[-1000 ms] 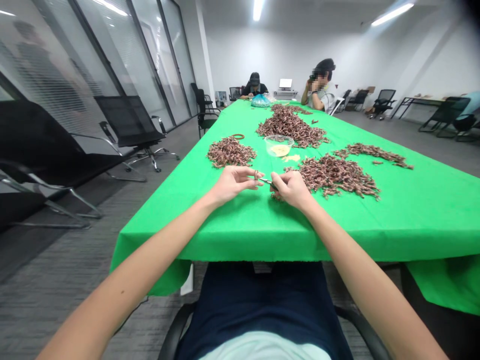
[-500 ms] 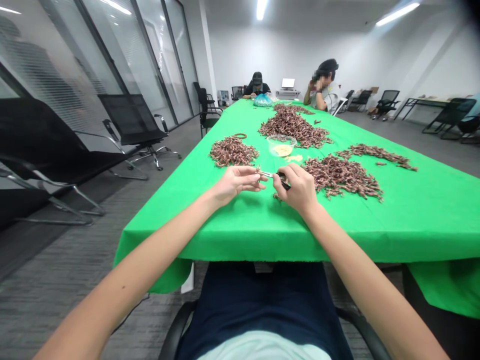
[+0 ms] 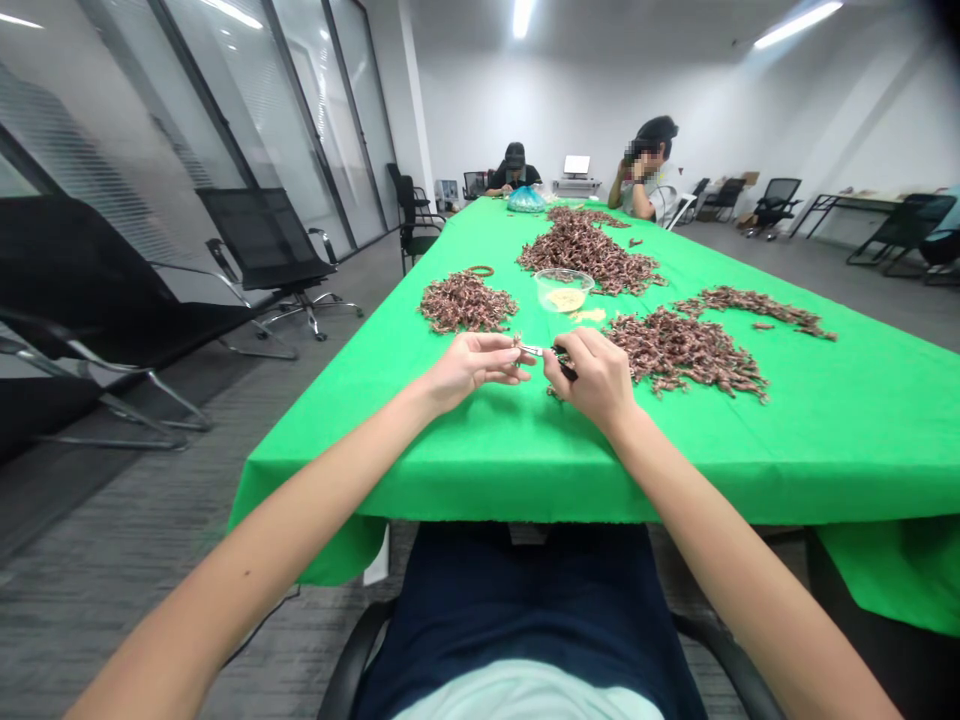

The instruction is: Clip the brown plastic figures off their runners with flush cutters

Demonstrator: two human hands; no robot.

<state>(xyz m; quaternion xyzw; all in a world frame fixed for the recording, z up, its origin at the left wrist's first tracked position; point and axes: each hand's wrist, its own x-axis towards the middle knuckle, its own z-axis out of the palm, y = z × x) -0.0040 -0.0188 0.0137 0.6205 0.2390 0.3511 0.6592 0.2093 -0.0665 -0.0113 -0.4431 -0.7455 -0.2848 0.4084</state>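
My left hand (image 3: 474, 368) is above the near part of the table, thumb and fingers pinched on a small brownish piece (image 3: 517, 341). In my right hand (image 3: 600, 376) is a pair of small pliers (image 3: 532, 350) with black handles, my fingers wrapped round them. Their silver jaws point left and meet the piece at my left fingertips; whether they grip it is too small to tell. A heap of reddish-brown knotty pieces (image 3: 466, 303) lies beyond my left hand. Another heap (image 3: 686, 350) spreads right of my right hand.
A clear plastic bowl (image 3: 543, 292) with pale bits stands beyond my hands, pale scraps (image 3: 589, 315) beside it. Farther back are a large heap (image 3: 589, 255), a brown ring (image 3: 480, 271) and a bluish plastic bag (image 3: 526, 200). Two people sit at the far end of the green-covered table (image 3: 360, 400).
My right hand and the pliers have shifted very slightly to the left. My left hand stays in nearly the same place with the piece.
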